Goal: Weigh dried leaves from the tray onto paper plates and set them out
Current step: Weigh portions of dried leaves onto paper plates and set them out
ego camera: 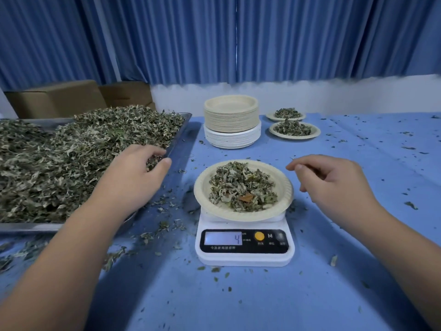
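Left hand (pixel 133 177): fingers and thumb curled round a clump of grey-green dried leaves (pixel 71 158) at the right edge of the rectangular steel tray (pixel 183 125). Right hand (pixel 334 182): fingers loosely curled, hovering just right of the round beige paper plate (pixel 202 187). This plate holds leaves and sits on the white digital kitchen scale (pixel 243 259). Two filled plates (pixel 294 137) lie far right.

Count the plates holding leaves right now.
3. One plate on the scale; a nearer plate and a farther plate on the table, right of the empty plate stack. None looks hidden.
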Motion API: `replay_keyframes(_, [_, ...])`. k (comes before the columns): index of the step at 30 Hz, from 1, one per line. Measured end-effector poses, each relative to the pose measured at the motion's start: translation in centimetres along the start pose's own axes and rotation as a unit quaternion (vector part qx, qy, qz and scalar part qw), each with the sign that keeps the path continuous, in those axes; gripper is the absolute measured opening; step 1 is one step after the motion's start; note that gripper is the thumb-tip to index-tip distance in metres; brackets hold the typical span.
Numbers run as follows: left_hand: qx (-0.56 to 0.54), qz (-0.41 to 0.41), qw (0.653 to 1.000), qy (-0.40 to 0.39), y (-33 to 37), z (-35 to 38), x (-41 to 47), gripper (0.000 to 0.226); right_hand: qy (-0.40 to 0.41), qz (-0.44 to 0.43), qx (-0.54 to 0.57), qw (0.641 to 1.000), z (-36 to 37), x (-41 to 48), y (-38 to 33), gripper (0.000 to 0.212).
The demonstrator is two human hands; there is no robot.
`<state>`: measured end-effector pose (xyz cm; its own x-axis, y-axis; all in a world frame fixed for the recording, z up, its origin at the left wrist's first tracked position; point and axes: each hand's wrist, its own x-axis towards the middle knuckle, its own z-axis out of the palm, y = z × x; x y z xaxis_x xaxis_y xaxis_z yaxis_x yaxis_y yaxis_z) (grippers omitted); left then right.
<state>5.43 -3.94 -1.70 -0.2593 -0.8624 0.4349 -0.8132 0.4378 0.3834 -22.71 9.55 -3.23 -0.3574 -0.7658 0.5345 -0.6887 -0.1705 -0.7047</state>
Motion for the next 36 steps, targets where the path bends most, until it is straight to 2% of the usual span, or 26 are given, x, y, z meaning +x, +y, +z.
replay_keyframes(6, [0.055,-0.102,0.985,-0.126,-2.3,0.3,0.6,0.07,-0.007,0.075,0.014,0.997,0.0,0.1,0.5,0.024])
replay_keyframes(10, [0.052,-0.138,0.974,-0.172,-2.3,0.5,0.5,0.068,-0.036,0.102,0.003,0.994,0.2,0.1,0.7,0.019])
replay_keyframes(16, [0.07,-0.137,0.976,-0.152,-2.0,0.7,0.3,0.056,-0.02,0.137,0.037,0.99,0.2,0.2,0.8,0.013])
replay_keyframes(19, [0.097,-0.124,0.976,-0.151,-1.9,1.1,0.3,0.053,-0.06,0.198,0.063,0.976,0.4,0.3,0.8,0.01])
replay_keyframes(21, [0.103,-0.118,0.977,-0.142,-1.8,1.4,0.3,0.048,-0.097,0.224,0.079,0.967,0.8,0.2,0.7,0.016])
replay_keyframes(25, [0.088,-0.107,0.986,-0.089,-1.2,1.3,0.1,0.046,-0.12,0.25,0.115,0.954,1.3,0.0,0.4,0.019])
replay_keyframes(28, [0.049,-0.067,0.996,-0.017,-0.2,1.3,-0.2,0.036,-0.117,0.261,0.126,0.95,1.3,0.1,0.2,0.017])
replay_keyframes(31, [-0.02,0.009,0.999,0.05,0.6,1.2,-0.5,0.024,-0.116,0.267,0.131,0.948,1.4,0.1,0.0,0.013])
replay_keyframes(34, [-0.061,0.094,0.993,0.043,1.6,1.4,-1.0,0.021,-0.101,0.274,0.159,0.943,1.4,0.1,-0.2,0.01])
replay_keyframes(36, [-0.062,0.102,0.993,0.028,2.1,1.8,-1.3,0.019,-0.085,0.274,0.174,0.942,1.3,0.2,-0.2,0.01])
